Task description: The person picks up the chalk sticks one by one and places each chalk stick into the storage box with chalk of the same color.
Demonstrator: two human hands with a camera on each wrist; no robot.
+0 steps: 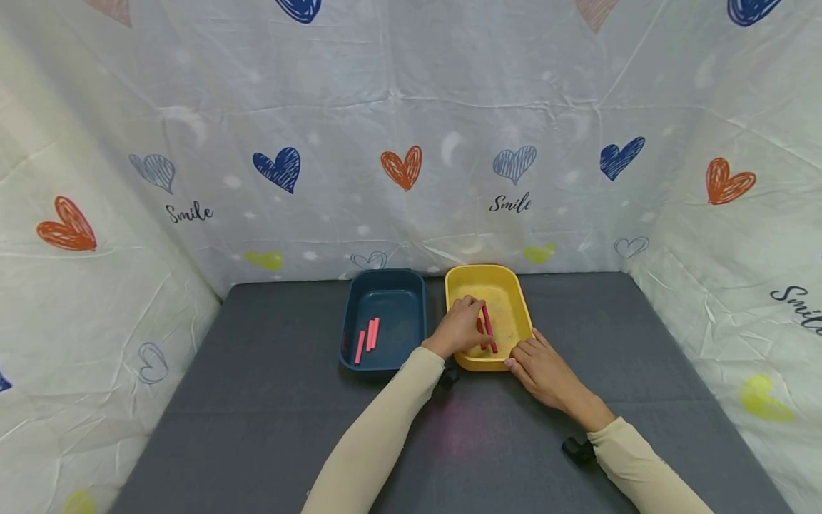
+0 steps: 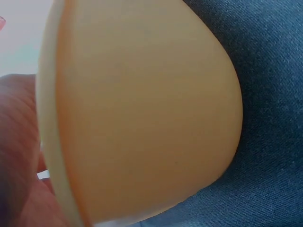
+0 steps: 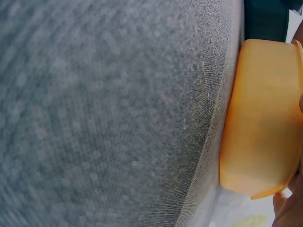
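My left hand (image 1: 461, 328) reaches over the near left rim of the yellow tray (image 1: 514, 300), fingers and thumb curled about a slim red stick (image 1: 488, 325) inside it. Partly behind those fingers lies a second red stick (image 1: 480, 330). My right hand (image 1: 546, 371) grips the tray's near right corner, with its thumb at the front rim and fingers along the right side. The left wrist view is mostly filled by the tray's outer wall (image 2: 142, 104). In the right wrist view, the tray's side (image 3: 262, 118) shows beside the fingers.
To the left stands a dark blue tray (image 1: 401, 314) holding several short pink sticks (image 1: 371, 334). Both trays are on a dark grey cloth (image 1: 270, 400), near the back edge. A pink smudge (image 1: 461, 427) marks the cloth in front. Heart-printed curtains (image 1: 347, 128) rise behind and on both sides.
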